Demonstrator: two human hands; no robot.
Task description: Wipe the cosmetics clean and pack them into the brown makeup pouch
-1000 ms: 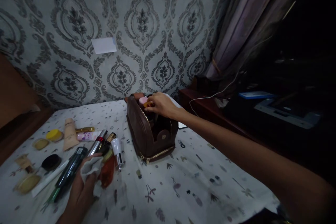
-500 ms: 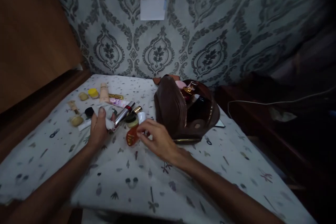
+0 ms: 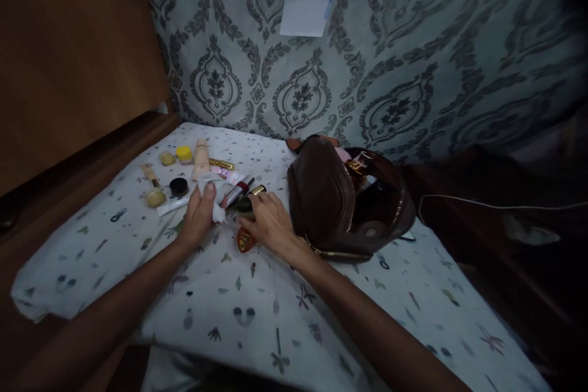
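Observation:
My left hand [image 3: 199, 214] is closed around a crumpled white tissue [image 3: 218, 211], whose lower end hangs out beside the fingers. Bent over a small dark-lidded jar [image 3: 245, 208], my right hand [image 3: 269, 220] has its thumb and fingers around the jar's right side; the fingertips are partly hidden. An amber, rounded bottle [image 3: 245, 240] lies just below that thumb. Beyond the hands are a silver tube with a red band [image 3: 239, 192] and a gold-ended tube [image 3: 258, 190]. A black-lidded pot [image 3: 179, 187] and a white tube [image 3: 172, 206] lie left of my left hand.
An unzipped brown bag [image 3: 321, 190] stands on the right with items inside. Toward the back left are a beige tube [image 3: 201, 159], a yellow-lidded jar [image 3: 184, 154], a gold tube [image 3: 222, 164] and a brush [image 3: 150, 174]. A patterned cloth [image 3: 257, 331] covers the table against the wall.
My right hand has shifted from the amber bottle up to the dark-lidded jar. My left hand still holds the tissue. The whole view has swung left, so things appear farther right.

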